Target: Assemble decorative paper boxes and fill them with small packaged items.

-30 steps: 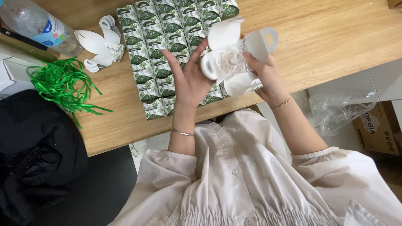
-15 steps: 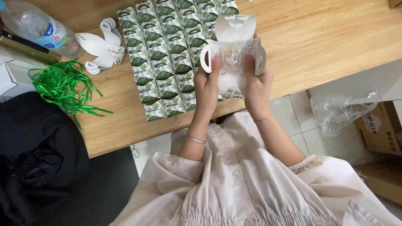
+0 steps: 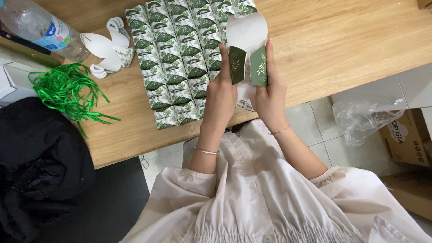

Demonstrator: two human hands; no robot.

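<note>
The person sits at a wooden tabletop with both hands raised just above its near edge, working one piece of card between them. The left hand and the right hand each grip a side of a half-folded paper box: its white inner face stands upright toward the far side, and two dark green leaf-printed flaps are bent in toward each other, one pinched under each thumb. The fingers of both hands are closed on the card, the flaps nearly meeting but with a narrow gap between them.

Just to the left of the hands, rows of flat box blanks in the same green leaf print lie overlapping on the tabletop, reaching from the far edge down to the near one. The held box hangs over the right end of these rows. Further left lies a small heap of white cut card pieces, then a tangle of bright green ribbon, and a clear plastic water bottle on its side near the corner. A black bag sits below the ribbon, off the tabletop. On the tiled floor to the right lies a crumpled clear plastic bag beside a cardboard carton.
</note>
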